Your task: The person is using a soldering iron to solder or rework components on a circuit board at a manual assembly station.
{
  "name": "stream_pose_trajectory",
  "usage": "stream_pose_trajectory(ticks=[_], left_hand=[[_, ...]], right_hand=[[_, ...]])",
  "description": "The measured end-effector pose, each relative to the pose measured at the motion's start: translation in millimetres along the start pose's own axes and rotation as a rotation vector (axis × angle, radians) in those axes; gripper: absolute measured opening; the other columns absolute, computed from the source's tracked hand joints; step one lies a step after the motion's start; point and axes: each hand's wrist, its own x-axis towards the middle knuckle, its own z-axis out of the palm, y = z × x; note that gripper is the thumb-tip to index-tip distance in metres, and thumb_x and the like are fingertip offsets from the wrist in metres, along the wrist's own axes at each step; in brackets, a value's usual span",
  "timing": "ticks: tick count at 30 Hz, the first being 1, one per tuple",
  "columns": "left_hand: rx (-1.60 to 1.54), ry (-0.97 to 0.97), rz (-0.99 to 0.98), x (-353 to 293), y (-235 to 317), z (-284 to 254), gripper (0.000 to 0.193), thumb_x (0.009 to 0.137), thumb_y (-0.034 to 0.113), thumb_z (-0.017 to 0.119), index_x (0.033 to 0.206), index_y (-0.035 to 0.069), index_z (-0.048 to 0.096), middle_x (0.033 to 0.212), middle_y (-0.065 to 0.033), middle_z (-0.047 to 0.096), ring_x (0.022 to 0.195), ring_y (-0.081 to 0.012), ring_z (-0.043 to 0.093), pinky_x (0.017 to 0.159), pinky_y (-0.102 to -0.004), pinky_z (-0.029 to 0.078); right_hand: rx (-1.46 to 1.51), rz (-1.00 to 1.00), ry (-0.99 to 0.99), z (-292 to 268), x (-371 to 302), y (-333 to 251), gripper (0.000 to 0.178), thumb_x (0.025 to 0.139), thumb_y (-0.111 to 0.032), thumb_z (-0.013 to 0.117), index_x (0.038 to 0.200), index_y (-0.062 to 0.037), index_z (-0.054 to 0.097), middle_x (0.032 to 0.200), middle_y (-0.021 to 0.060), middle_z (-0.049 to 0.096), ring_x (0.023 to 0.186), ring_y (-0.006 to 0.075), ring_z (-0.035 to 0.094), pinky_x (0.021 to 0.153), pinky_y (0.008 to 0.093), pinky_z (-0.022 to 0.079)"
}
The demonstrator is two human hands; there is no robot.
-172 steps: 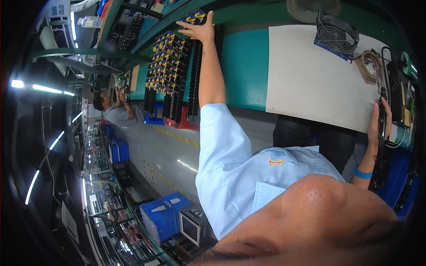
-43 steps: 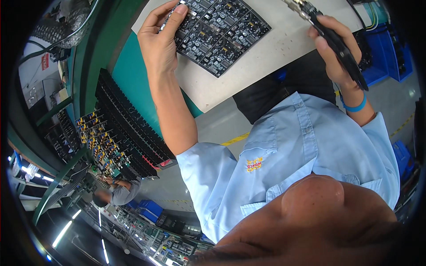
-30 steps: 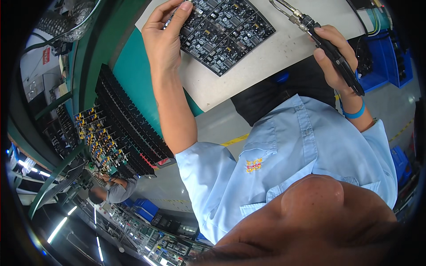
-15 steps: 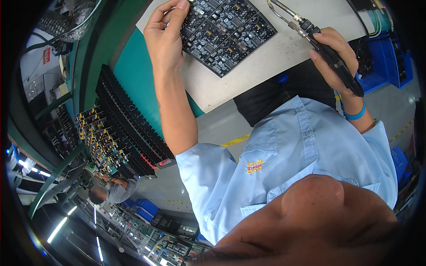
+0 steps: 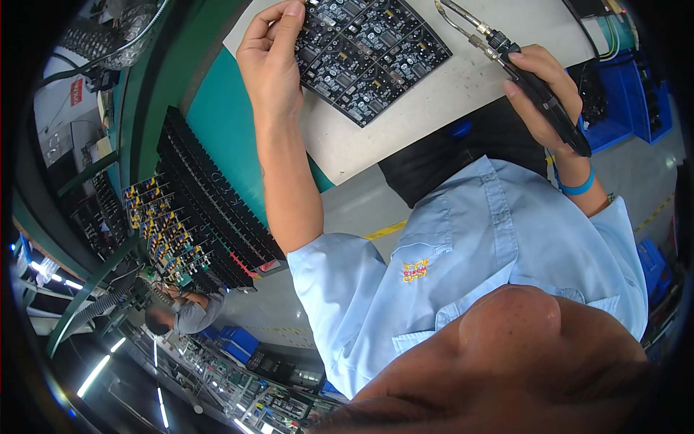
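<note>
A dark panel of several joined circuit boards (image 5: 372, 65) lies tilted on a pale sheet (image 5: 336, 145). At the panel's far left edge is my left hand (image 5: 273, 61), thumb and fingers pinched together on its rim; the exact contact is partly cut off by the picture's top. My right hand (image 5: 553, 90) wraps round the black handle of a soldering iron (image 5: 538, 98). A thin curved metal tube runs beside the iron's tip. The tip points away from me, to the right of the panel, and touches no board.
Blue bins (image 5: 629, 112) with black parts stand to the right. On the left, long black racks (image 5: 217, 181) rest by a green mat (image 5: 224, 108), near rows of boards with yellow parts (image 5: 163, 228). Another person in grey (image 5: 199, 315) works farther off. Cables hang at upper right.
My left hand has shifted very slightly at the panel's edge. The right hand and soldering iron stay almost in place.
</note>
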Motion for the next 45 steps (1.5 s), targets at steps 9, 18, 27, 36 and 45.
stream_pose_trajectory(ticks=[9, 18, 27, 36, 45], left_hand=[[-0.001, 0.008, 0.003, 1.3, -1.7, 0.3, 0.018, 0.097, 0.017, 0.061, 0.102, 0.001, 0.069, 0.095, -0.0054, 0.07, 0.082, -0.0093, 0.06, 0.076, -0.0204, 0.046], [-0.015, 0.008, 0.007, 1.1, -2.0, 0.8, 0.02, 0.099, 0.019, 0.06, 0.102, 0.001, 0.068, 0.095, -0.0057, 0.07, 0.081, -0.0093, 0.06, 0.076, -0.0205, 0.046], [-0.038, 0.006, 0.014, 1.2, -1.5, 1.4, 0.02, 0.099, 0.019, 0.059, 0.103, 0.001, 0.068, 0.094, -0.0062, 0.07, 0.079, -0.0092, 0.06, 0.073, -0.0201, 0.046], [-0.066, 0.009, 0.02, 0.2, -1.5, 1.3, 0.021, 0.1, 0.02, 0.058, 0.105, 0.001, 0.067, 0.094, -0.0068, 0.07, 0.077, -0.0091, 0.061, 0.071, -0.0197, 0.046], [-0.085, 0.006, 0.032, 0.7, -2.4, 0.7, 0.021, 0.1, 0.019, 0.059, 0.105, 0.001, 0.067, 0.094, -0.0069, 0.07, 0.076, -0.009, 0.06, 0.07, -0.0195, 0.046]], right_hand=[[-0.002, -0.005, -0.001, 0.2, 0.8, -0.9, 0.042, 0.077, 0.007, 0.071, 0.118, 0.0033, 0.064, 0.102, 0.0145, 0.066, 0.079, 0.0218, 0.06, 0.072, 0.0282, 0.049], [0.137, -0.022, -0.07, 5.5, -0.9, -11.0, 0.043, 0.072, 0.01, 0.069, 0.114, 0.0047, 0.065, 0.098, 0.0146, 0.066, 0.079, 0.024, 0.059, 0.073, 0.0304, 0.05], [0.135, -0.044, -0.111, 7.0, -0.1, -14.9, 0.044, 0.067, 0.01, 0.069, 0.111, 0.0051, 0.066, 0.097, 0.0152, 0.066, 0.083, 0.0266, 0.06, 0.077, 0.0346, 0.051], [0.115, -0.043, -0.132, 5.4, -0.2, -14.1, 0.044, 0.067, 0.01, 0.069, 0.111, 0.0048, 0.067, 0.097, 0.0151, 0.067, 0.088, 0.0293, 0.061, 0.083, 0.0371, 0.052], [0.169, -0.053, -0.135, 0.0, 5.6, -15.8, 0.045, 0.067, 0.009, 0.07, 0.112, 0.0049, 0.066, 0.095, 0.015, 0.067, 0.085, 0.0292, 0.061, 0.084, 0.0385, 0.051]])
